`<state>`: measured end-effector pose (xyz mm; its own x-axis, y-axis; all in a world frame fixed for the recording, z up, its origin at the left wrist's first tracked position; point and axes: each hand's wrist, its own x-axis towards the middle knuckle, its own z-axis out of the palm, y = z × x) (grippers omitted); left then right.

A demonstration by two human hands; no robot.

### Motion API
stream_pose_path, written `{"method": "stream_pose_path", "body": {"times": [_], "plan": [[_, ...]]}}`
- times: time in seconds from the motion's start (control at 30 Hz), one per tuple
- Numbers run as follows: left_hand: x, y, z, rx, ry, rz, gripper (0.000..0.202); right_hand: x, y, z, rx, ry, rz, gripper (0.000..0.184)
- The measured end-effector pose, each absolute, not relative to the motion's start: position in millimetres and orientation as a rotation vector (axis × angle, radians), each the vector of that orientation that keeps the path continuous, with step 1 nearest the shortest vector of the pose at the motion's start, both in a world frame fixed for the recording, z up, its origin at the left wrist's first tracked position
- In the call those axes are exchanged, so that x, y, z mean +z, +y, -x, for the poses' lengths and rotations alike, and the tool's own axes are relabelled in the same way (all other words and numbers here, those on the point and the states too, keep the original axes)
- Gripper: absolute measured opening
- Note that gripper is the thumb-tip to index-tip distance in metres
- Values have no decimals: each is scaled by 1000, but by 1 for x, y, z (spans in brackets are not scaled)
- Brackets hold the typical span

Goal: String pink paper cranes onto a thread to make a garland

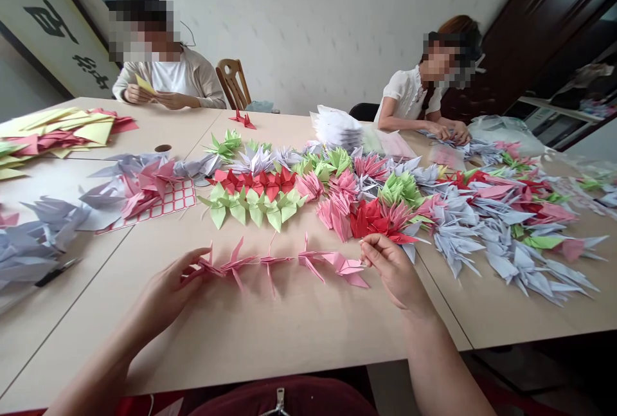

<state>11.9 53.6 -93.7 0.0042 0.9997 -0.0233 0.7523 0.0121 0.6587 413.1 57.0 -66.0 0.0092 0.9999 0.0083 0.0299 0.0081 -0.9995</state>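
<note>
A row of pink folded paper cranes [274, 260] stretches between my hands, just above the table's near part. My left hand [176, 284] is closed on the crane at the row's left end, thumb and fingers pinching it. Beyond the right end, my right hand [393, 269] makes a pinch close to the last crane [343, 265]; what lies between its fingertips is too small to make out. Right behind the row sit light green cranes [255, 208] and red cranes [258, 182], lined up side by side.
Heaped cranes, pink, red, green and pale blue [456, 239], cover the table's right side. Pale blue cranes [53, 223] and a black pen [58, 271] lie left. Yellow paper [72, 126] is stacked behind. Two people sit opposite, one with yellow paper [144, 85].
</note>
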Motion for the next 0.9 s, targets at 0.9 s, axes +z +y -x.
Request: {"method": "stream_pose_path", "body": {"times": [0.9], "plan": [[-111,59,-12,745,1929,-1749,46,-99,67,-409,1105,-1105,1158,24]]}}
